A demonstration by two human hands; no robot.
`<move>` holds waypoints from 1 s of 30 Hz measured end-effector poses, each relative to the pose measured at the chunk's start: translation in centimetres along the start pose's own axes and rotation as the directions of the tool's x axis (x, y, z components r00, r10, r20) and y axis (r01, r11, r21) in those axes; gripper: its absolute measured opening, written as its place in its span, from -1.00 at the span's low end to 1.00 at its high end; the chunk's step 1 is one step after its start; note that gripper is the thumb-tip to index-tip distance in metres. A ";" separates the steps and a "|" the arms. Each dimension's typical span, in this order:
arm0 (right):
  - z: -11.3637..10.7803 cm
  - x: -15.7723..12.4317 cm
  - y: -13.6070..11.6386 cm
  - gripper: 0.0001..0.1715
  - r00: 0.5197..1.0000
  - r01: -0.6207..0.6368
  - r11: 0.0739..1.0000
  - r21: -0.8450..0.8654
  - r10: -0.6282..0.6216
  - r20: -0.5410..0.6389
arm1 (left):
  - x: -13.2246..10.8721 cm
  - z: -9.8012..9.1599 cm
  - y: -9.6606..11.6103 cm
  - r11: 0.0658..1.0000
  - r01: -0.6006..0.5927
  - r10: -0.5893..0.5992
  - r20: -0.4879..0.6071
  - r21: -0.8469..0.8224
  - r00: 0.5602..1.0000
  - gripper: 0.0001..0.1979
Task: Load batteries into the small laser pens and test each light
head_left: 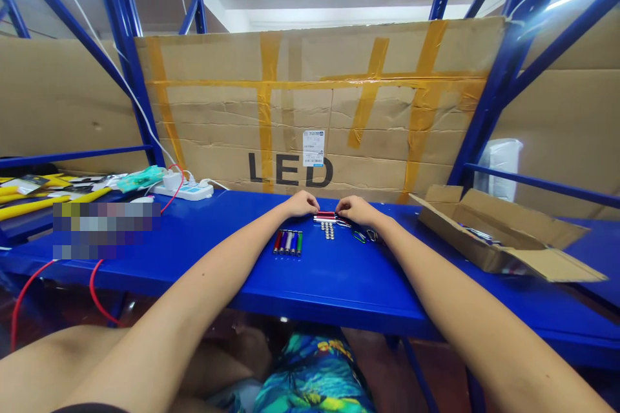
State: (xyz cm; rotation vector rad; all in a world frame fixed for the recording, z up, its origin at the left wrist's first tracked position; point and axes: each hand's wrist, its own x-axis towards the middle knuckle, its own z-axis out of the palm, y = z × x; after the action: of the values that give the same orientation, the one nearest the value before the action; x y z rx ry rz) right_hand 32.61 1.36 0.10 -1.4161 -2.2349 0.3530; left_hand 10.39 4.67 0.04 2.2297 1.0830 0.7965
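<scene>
My left hand (303, 204) and my right hand (356, 210) are at the back of the blue table, fingers pinched at opposite ends of a slim red tube (325, 213). Just in front of it lies a silver-white tube (324, 220). Closer to me, small round silver pieces like button cells (328, 230) are set out in rows. A green carabiner clip (359, 237) and a dark carabiner clip (371, 235) lie by my right wrist. Beside my left forearm, several short metallic tubes (288, 242) in red, blue, silver and green stand side by side in a row.
An open cardboard box (465, 242) with metallic pieces inside sits at right. On the left are a white power strip (186, 188), a red cable (99, 297) and yellow-handled items (33, 208). A large cardboard sheet (217, 116) backs the blue table (339, 284), between blue rack posts.
</scene>
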 end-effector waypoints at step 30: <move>-3.8 -6.6 -7.8 -0.76 0.900 0.037 0.999 0.009 -0.029 -0.435 | -2.9 -3.8 -0.7 0.989 0.118 -0.103 0.167 -0.086 0.981 -0.80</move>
State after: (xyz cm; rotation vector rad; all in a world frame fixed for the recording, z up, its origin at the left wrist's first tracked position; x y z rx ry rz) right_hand 30.87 -8.11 5.21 -1.2946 -1.8803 0.0336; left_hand 5.87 3.47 1.37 2.0944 1.0572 0.5956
